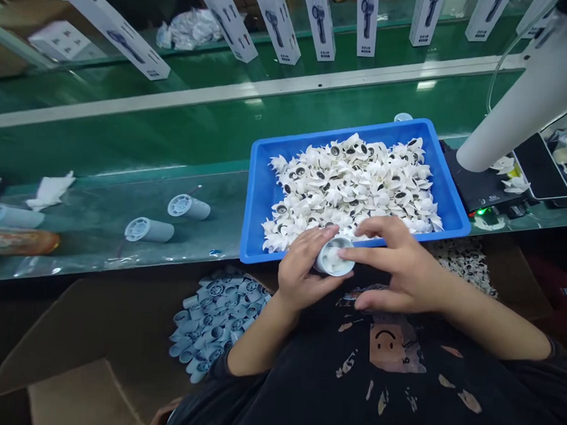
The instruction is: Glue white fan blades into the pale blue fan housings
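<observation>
My left hand grips a pale grey round fan housing with its open end facing up, just in front of the blue tray. My right hand lies over it, its fingertips pressing a white fan blade into the housing's mouth. The blue tray holds a heap of several white fan blades with dark hubs. Both hands hover over my lap, close to the tray's near rim.
Two finished grey housings lie on the green conveyor. A cardboard box below holds several empty housings. White product boxes stand along the far belt. A white lamp arm and black devices sit right.
</observation>
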Tool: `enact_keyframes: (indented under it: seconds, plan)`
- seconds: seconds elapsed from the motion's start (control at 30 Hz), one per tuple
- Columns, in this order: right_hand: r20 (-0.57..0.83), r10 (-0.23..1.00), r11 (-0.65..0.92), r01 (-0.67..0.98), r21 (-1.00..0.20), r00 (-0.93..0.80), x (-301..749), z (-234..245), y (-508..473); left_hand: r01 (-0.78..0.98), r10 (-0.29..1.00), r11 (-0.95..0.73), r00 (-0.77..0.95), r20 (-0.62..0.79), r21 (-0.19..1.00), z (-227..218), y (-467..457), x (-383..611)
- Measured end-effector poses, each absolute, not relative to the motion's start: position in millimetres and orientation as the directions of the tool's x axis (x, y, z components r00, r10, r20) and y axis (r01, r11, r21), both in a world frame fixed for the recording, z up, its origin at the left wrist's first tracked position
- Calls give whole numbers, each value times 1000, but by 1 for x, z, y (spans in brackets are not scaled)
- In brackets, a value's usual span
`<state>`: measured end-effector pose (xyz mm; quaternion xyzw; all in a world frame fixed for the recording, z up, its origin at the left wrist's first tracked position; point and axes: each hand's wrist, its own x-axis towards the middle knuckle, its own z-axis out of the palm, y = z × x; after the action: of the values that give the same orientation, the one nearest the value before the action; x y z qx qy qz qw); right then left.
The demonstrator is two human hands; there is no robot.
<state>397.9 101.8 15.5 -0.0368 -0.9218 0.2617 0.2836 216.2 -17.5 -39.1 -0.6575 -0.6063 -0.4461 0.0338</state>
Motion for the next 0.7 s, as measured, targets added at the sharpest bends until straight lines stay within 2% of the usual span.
enact_keyframes:
  seconds: [0.1, 0.17, 0.23, 0.3, 0.4, 0.47, 0.53, 0.7]
  plan:
    - [538, 184, 932, -28, -361, -823, 402, 6, 105, 829, 782, -322, -39, 622, 457, -37, -16, 211]
    - [639, 224, 937, -18, -349, -736, 415, 2, 111, 845, 777, -336, -2, 629, 417, -33, -18, 199]
    - [714, 269, 934, -4, -356, -646, 434, 0, 118, 883, 771, -271, -39, 635, 383, -26, -20, 177]
    - [723, 323, 926, 46, -374, -610, 454, -6, 122, 916, 770, -127, -151, 619, 380, -16, -19, 146]
    - [718, 392, 903, 93, -419, -575, 475, -21, 120, 894, 763, 167, -385, 520, 416, 4, 3, 91]
    - [740, 425, 893, 104, -439, -521, 481, -32, 114, 815, 720, 403, -563, 405, 416, 15, 33, 57]
    - [763, 444, 888, 115, -445, -470, 480, -39, 108, 713, 675, 618, -697, 242, 330, 21, 70, 30]
    - [789, 413, 906, 117, -407, -455, 473, -37, 98, 650, 666, 700, -744, 57, 298, 11, 141, 2]
